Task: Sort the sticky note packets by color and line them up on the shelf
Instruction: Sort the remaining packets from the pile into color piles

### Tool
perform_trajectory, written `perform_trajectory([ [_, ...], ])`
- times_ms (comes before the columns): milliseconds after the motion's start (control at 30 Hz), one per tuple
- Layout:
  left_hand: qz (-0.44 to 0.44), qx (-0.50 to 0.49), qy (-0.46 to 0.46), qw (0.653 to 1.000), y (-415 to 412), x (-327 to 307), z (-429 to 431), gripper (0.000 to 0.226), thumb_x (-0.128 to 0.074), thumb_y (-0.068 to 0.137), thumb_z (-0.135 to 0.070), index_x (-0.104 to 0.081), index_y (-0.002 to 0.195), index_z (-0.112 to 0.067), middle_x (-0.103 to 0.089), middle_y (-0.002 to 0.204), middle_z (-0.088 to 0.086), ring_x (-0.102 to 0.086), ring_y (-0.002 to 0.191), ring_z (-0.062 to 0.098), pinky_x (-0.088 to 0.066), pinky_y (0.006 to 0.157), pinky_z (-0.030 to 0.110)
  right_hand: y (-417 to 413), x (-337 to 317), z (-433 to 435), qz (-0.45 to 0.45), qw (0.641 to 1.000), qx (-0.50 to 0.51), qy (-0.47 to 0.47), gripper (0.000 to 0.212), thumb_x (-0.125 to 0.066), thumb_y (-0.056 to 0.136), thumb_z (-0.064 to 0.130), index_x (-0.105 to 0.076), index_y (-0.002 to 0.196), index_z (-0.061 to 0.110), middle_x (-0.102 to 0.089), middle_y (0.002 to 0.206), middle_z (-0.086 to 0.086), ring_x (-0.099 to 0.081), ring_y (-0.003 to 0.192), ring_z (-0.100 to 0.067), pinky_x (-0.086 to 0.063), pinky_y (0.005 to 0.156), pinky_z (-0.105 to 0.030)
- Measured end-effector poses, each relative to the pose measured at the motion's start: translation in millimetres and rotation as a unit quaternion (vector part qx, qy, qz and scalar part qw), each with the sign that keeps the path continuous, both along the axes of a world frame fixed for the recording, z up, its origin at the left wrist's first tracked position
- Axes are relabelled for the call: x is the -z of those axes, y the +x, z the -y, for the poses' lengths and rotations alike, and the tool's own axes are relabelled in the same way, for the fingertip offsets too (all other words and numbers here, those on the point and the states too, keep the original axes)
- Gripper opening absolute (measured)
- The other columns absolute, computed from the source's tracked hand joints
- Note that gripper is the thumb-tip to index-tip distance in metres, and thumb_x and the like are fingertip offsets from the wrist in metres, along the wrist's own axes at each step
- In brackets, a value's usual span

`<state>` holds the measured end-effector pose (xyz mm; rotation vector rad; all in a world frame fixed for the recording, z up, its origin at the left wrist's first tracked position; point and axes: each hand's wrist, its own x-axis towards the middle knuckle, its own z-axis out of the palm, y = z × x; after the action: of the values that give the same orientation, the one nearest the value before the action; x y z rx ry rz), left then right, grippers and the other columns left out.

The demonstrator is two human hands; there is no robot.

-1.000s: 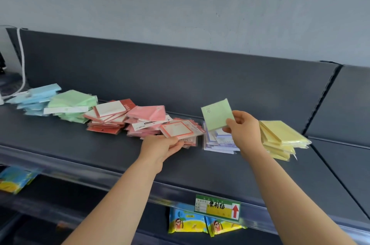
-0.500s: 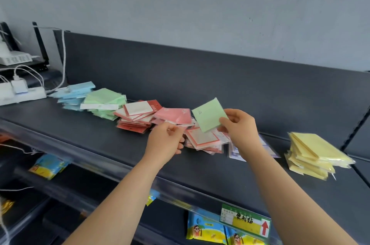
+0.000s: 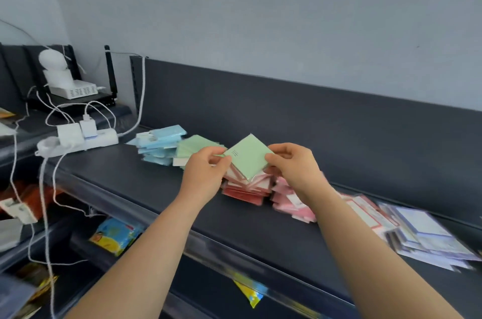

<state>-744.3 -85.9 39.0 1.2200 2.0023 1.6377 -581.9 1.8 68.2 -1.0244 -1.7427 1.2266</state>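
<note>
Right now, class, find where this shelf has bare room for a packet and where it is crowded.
Bare: the front of the shelf, between piles and edge; also before the power strip, left of the blue pile. Crowded: the back, where green pile, red pile and pink pile sit close, under the held green packet.

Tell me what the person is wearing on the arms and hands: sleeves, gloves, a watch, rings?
Nothing worn shows. The left hand and right hand are ungloved, with no ring on the fingers that show. The left forearm and right forearm are bare down to the frame's bottom edge: no sleeve, watch, bracelet or marking. Some fingers are partly hidden.
</note>
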Motion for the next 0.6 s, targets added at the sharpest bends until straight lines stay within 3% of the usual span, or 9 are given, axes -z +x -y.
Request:
perform_trajectory([
  [100,-0.017,0.013,-0.011,1.0,-47,-6,1,0.021,-0.064,0.091,-0.024,-0.064,0.112,-0.022,-0.067,0.099,-0.011,-0.063,0.092,0.005,-0.05,0.078,0.025,-45,-3,-2,0.031,0.999,0.004,0.021,0.013,-0.061,0.09,0.009,-0.07,0.1,0.009,-0.074,0.089,-0.001,-0.071,0.073,-0.012,-0.058,0.082,-0.034],
  [200,-0.031,0.021,-0.014,0.999,-87,-14,1,0.013,-0.066,0.09,-0.02,-0.063,0.101,-0.027,-0.064,0.087,-0.019,-0.061,0.087,-0.001,-0.049,0.076,0.023,-85,-6,-1,0.101,0.993,-0.015,0.056,0.02,-0.061,0.084,0.011,-0.064,0.095,-0.005,-0.067,0.096,-0.022,-0.065,0.09,-0.035,-0.052,0.071,-0.036],
  [267,-0.042,0.021,-0.024,0.999,-110,-16,-2,0.015,-0.067,0.089,-0.019,-0.064,0.104,-0.023,-0.064,0.087,-0.016,-0.062,0.09,0.005,-0.048,0.079,0.025,-108,-6,-2,0.14,0.988,-0.014,0.069,0.028,-0.062,0.082,0.012,-0.061,0.101,-0.008,-0.063,0.095,-0.027,-0.057,0.087,-0.044,-0.049,0.067,-0.042],
  [333,-0.05,0.021,-0.042,0.998,-131,-12,-8,0.019,-0.067,0.089,-0.019,-0.065,0.108,-0.018,-0.063,0.087,-0.015,-0.063,0.092,0.009,-0.047,0.081,0.027,-129,-5,-4,0.168,0.983,-0.008,0.08,0.026,-0.062,0.083,0.011,-0.061,0.101,-0.008,-0.056,0.075,-0.019,-0.045,0.063,-0.033,-0.043,0.06,-0.034],
  [400,-0.067,0.022,-0.061,0.996,-145,-5,-13,0.026,-0.067,0.089,-0.02,-0.065,0.114,-0.012,-0.066,0.091,-0.01,-0.062,0.093,0.01,-0.045,0.08,0.025,-145,-2,-8,0.201,0.975,-0.004,0.089,0.018,-0.058,0.083,0.008,-0.059,0.09,-0.009,-0.044,0.07,-0.009,-0.036,0.058,-0.017,-0.032,0.055,-0.026],
  [500,-0.084,0.019,-0.078,0.993,-156,4,-21,0.033,-0.067,0.089,-0.02,-0.064,0.12,-0.009,-0.069,0.101,-0.003,-0.059,0.09,0.008,-0.042,0.078,0.022,-163,1,-14,0.24,0.966,0.015,0.098,0.018,-0.053,0.082,0.001,-0.045,0.066,0.003,-0.034,0.06,-0.003,-0.028,0.051,-0.015,-0.026,0.048,-0.024],
  [567,-0.083,0.016,-0.08,0.993,-159,8,-27,0.034,-0.067,0.089,-0.021,-0.063,0.12,-0.009,-0.069,0.102,-0.002,-0.058,0.09,0.007,-0.041,0.078,0.021,-172,4,-20,0.25,0.961,0.035,0.108,0.022,-0.051,0.084,0.001,-0.047,0.064,0.007,-0.042,0.059,-0.001,-0.037,0.051,-0.014,-0.034,0.05,-0.023],
  [600,-0.079,0.013,-0.077,0.994,-159,9,-30,0.035,-0.068,0.089,-0.021,-0.063,0.121,-0.009,-0.069,0.1,-0.002,-0.058,0.09,0.008,-0.041,0.078,0.022,-175,5,-22,0.262,0.958,0.037,0.113,0.014,-0.051,0.085,0.002,-0.057,0.073,0.003,-0.054,0.068,-0.007,-0.049,0.061,-0.018,-0.044,0.058,-0.028],
])
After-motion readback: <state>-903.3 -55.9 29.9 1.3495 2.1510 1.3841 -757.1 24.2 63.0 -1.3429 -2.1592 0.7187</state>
